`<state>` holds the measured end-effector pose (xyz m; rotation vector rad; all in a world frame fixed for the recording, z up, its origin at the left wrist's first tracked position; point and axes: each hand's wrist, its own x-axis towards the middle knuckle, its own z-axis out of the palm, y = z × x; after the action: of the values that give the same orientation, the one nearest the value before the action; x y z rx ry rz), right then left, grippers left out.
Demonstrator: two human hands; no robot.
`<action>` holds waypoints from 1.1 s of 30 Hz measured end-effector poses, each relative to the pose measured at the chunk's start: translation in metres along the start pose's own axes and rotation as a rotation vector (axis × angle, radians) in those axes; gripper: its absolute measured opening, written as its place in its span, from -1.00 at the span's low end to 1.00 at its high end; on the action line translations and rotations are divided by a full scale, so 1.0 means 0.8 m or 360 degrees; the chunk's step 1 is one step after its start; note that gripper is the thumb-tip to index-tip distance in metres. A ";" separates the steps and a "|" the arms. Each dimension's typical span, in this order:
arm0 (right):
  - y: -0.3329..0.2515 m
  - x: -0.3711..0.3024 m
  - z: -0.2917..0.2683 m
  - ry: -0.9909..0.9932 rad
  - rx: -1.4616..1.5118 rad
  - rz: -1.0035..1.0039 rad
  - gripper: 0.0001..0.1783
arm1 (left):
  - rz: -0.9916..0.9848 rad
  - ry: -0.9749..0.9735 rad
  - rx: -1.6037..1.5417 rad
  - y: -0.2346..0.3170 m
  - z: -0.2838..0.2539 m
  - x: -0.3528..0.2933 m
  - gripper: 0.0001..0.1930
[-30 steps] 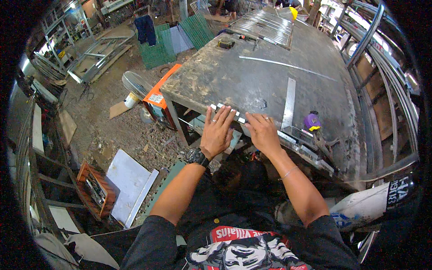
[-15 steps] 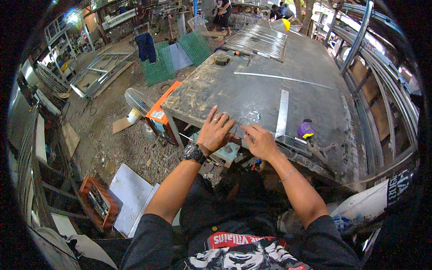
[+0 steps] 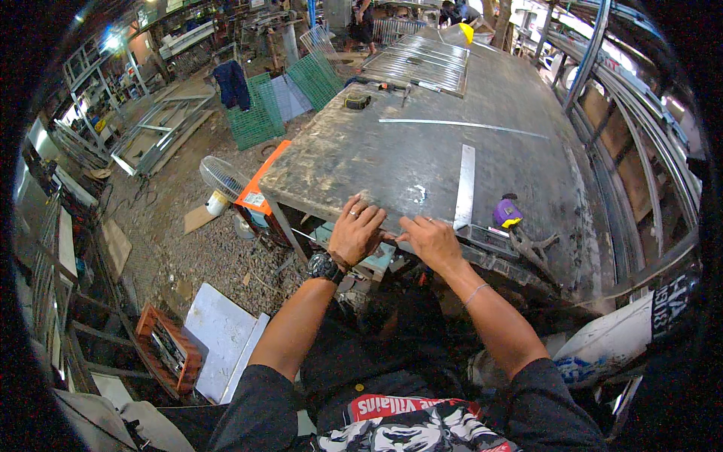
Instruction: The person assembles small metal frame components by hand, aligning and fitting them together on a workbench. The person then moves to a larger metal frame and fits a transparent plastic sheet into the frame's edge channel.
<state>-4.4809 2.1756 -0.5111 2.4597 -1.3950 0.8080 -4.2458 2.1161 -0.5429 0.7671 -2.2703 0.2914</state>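
My left hand (image 3: 357, 235), above a black wristwatch (image 3: 325, 267), is at the near edge of the dark metal worktable (image 3: 354, 162). Its fingers are bent down and drawn together at the edge. Beside it, my right hand (image 3: 431, 242) has its fingers curled at the same edge, with the two thumbs nearly meeting. Whatever lies under the fingers is hidden. Right of my right hand, a flat steel ruler (image 3: 465, 188) lies on the tabletop. A purple and yellow tape measure (image 3: 507, 214) rests farther right, next to a pair of locking pliers (image 3: 533, 247).
A thin metal strip (image 3: 459, 127) crosses the table, with a black tape measure (image 3: 358, 101) and a barred metal grille (image 3: 418, 64) beyond. A fan (image 3: 223, 176) and orange-topped cabinet (image 3: 265, 184) stand left. A white cylinder (image 3: 606, 343) lies lower right.
My left fingers have gone from spread to bent and drawn together. My right fingers have curled more at the table edge. The whole view has shifted slightly.
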 end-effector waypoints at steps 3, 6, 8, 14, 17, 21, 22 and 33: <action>0.002 0.000 0.005 0.0026 -0.0013 -0.0003 -0.73 | 0.0003 0.0049 0.0020 0.000 0.004 -0.001 -0.48; 0.004 0.000 0.011 0.0050 -0.0033 0.0001 -0.75 | -0.0021 0.0027 0.0015 0.001 0.007 -0.002 -0.50; 0.004 -0.001 0.015 0.0080 -0.0067 0.0004 -0.76 | -0.0033 0.0021 -0.0027 0.002 0.008 -0.003 -0.50; 0.003 0.001 0.011 0.0006 -0.0065 0.0023 -0.73 | 0.0015 -0.0130 0.0054 0.000 -0.002 0.000 -0.47; 0.010 0.006 -0.003 -0.0007 0.0036 -0.0090 -0.70 | 0.0049 -0.0248 0.0016 -0.005 -0.014 0.015 -0.46; 0.018 0.014 -0.018 -0.0117 0.0096 -0.0317 -0.68 | 0.0188 -0.0376 -0.0077 -0.005 -0.030 0.035 -0.50; 0.018 0.016 -0.019 -0.0118 0.0084 -0.0367 -0.69 | 0.0242 -0.0425 -0.0105 -0.006 -0.033 0.039 -0.51; 0.011 0.014 -0.018 -0.0070 -0.0029 -0.0558 -0.76 | 0.0392 -0.0514 -0.0123 -0.007 -0.043 0.046 -0.46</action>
<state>-4.4889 2.1688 -0.4938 2.6144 -0.9343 0.6606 -4.2440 2.1096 -0.4929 0.5229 -2.6703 0.2023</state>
